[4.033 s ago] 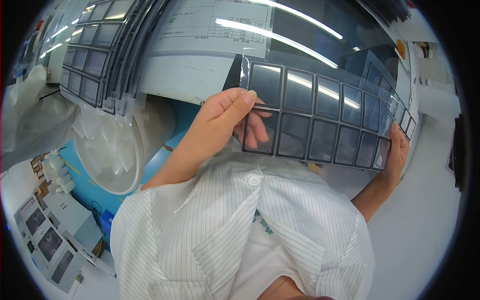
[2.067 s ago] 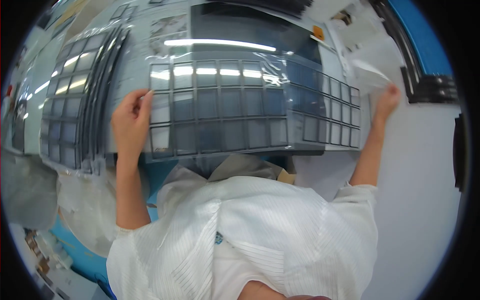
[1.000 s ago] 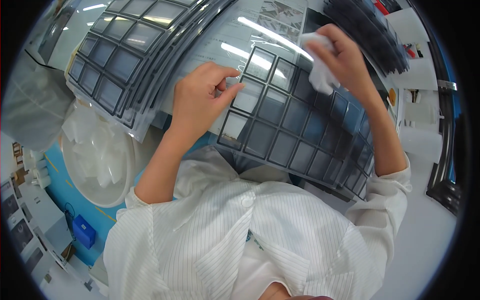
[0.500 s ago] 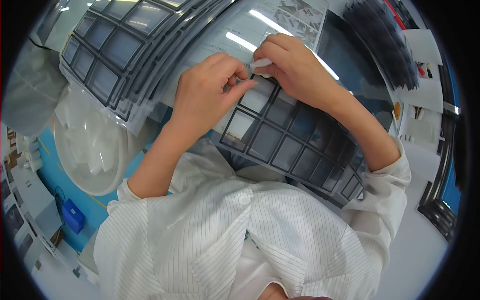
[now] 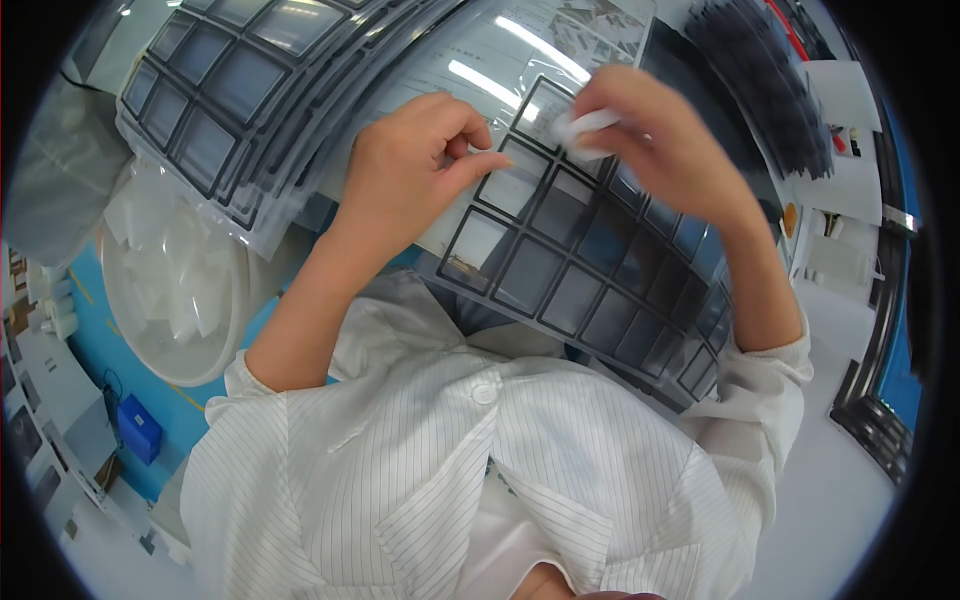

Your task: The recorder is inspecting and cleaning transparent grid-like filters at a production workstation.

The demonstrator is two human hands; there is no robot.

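Left hand pinches grid tray edge; right hand pinches white wipe. Risk: loose pinch, the tilted tray slips.

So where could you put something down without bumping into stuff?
The bare white surface at the lower right, beside the right sleeve, looks free. It is crowded elsewhere: both hands work on the grid tray, tray stacks fill the upper left, and the bowl holds plastic.

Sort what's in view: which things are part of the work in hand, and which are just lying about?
In hand:
left hand steadying the dark grid sheet
right hand pinching a small white piece

Lying about:
stack of grid sheets
white bowl
blue box
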